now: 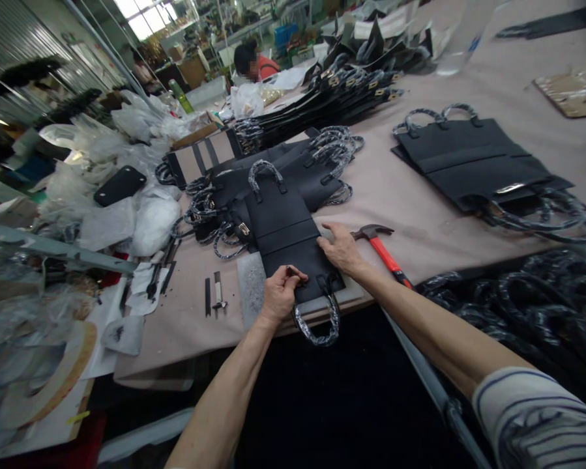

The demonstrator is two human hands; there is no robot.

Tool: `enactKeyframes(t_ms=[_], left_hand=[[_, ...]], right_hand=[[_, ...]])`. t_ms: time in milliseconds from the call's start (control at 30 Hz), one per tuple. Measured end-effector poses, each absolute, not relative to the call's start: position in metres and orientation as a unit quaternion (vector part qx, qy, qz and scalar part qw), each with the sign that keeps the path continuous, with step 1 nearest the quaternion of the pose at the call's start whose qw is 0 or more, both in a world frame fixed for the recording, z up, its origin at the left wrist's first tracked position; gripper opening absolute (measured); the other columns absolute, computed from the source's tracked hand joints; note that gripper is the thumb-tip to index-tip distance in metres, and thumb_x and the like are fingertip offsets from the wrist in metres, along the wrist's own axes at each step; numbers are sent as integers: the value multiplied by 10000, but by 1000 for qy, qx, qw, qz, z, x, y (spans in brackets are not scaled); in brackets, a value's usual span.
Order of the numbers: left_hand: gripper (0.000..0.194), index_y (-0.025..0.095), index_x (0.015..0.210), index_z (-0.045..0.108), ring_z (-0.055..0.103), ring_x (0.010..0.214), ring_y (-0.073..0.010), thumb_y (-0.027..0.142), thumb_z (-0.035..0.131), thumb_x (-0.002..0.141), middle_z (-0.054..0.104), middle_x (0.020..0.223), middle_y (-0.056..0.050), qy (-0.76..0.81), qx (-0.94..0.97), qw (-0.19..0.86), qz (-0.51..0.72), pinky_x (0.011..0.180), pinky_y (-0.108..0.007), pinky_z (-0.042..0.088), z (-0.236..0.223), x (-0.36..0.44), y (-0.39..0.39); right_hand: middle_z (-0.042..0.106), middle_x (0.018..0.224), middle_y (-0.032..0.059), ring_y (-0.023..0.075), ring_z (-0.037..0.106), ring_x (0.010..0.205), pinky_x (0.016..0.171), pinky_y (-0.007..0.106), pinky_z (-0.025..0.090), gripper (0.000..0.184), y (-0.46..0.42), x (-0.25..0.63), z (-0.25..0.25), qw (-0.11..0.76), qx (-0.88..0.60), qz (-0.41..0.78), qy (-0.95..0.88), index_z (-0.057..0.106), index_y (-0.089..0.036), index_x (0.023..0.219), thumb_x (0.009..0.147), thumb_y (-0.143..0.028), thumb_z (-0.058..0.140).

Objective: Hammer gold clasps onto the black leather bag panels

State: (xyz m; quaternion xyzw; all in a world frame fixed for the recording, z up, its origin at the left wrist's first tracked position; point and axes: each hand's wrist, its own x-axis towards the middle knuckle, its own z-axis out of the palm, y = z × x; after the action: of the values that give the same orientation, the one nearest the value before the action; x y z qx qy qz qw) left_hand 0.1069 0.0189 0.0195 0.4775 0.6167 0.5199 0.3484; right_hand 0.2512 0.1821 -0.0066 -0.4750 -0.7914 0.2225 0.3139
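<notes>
A black leather bag panel [285, 215] lies flat in front of me, with a plastic-wrapped handle at each end. Over its near part, by the base of the near handle [317, 340], my left hand [281, 291] is closed in a pinch. Something small and dark shows at those fingertips, too little to name. My right hand [340, 249] rests at the panel's right edge, fingers stretched out and apart. Just right of that hand lies a claw hammer [383, 251] with a red grip. Under the near end of the panel is a grey slab [251, 286].
Slim metal tools [218, 296] lie left of the slab. More black panels with wrapped handles [332, 156] are piled beyond, and another stack [473, 153] sits at right. Clear plastic bags [150, 221] heap up at left. A person [266, 67] is in the background.
</notes>
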Motion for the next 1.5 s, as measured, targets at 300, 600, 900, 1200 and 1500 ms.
enactKeyframes(t_ms=[300,600,900,1200,1500], left_hand=[[140,163,925,604,755,841,-192,298,636,904,760,896,-64,575,403,407,584,801,-338,621,11,104,20],[69,165,914,617,754,840,-181,232,600,908,763,885,-57,583,431,385,571,817,-327,619,13,106,19],[142,192,978,647,735,867,-155,142,521,939,759,912,-45,594,607,196,491,839,-273,591,4,111,12],[167,190,1040,657,749,874,-172,135,520,962,771,957,-60,580,659,141,457,830,-281,603,-7,111,11],[160,204,983,669,729,753,-162,115,541,947,749,827,-32,592,643,133,467,726,-247,581,-9,111,12]], right_hand=[[656,1229,192,304,572,1206,1080,461,438,389,160,351,-2,324,-510,126,-787,659,-115,1153,863,-325,507],[641,1093,192,324,624,983,818,403,472,437,123,391,0,83,-628,83,-769,632,-126,1206,920,-431,507],[520,653,-2,173,534,627,617,296,436,86,133,375,29,157,-632,576,-493,563,-197,810,811,-266,614],[400,595,-71,114,390,435,439,245,313,316,82,361,98,251,-534,539,-601,437,-250,841,973,-533,390],[471,509,-42,119,345,399,500,314,139,293,59,352,147,113,-320,69,-938,483,-229,778,1023,-350,376]])
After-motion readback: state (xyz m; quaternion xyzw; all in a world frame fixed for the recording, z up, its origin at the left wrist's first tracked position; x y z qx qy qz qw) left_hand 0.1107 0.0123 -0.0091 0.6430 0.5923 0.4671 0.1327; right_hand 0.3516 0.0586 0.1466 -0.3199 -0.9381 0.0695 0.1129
